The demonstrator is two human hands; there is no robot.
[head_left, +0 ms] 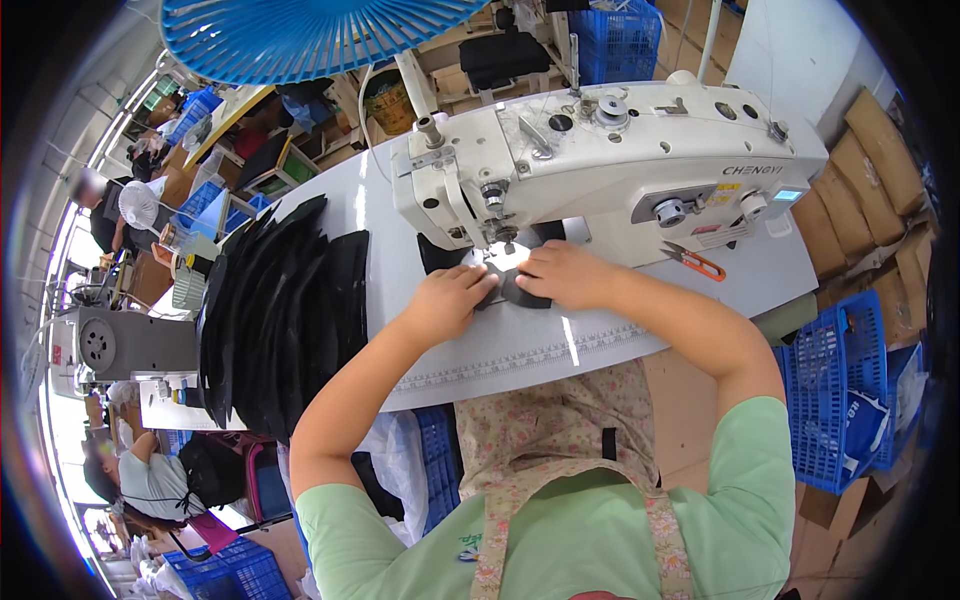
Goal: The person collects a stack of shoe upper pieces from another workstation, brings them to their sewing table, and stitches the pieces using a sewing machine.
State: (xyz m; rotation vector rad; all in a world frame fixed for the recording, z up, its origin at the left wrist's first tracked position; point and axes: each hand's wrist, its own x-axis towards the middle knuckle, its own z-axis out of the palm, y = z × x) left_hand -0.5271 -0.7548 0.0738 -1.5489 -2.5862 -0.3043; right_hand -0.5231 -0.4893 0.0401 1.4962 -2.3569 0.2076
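The left hand (450, 300) and right hand (562, 275) touch black cloth (523, 294) by the bright light (517, 257) of a white sewing machine (600, 155). A big pile of black cloth pieces (285, 320) lies to the left. Orange-handled snips (698, 262) lie on the right.

Blue fan (325, 45): top cut off | black piece (524, 294): partly hidden, shape uncertain

A blue fan (320, 35) fills the top, with cardboard boxes (850, 200) and blue baskets (815, 400) at right.

Pale green short sleeves (752, 450), floral apron (545, 430)
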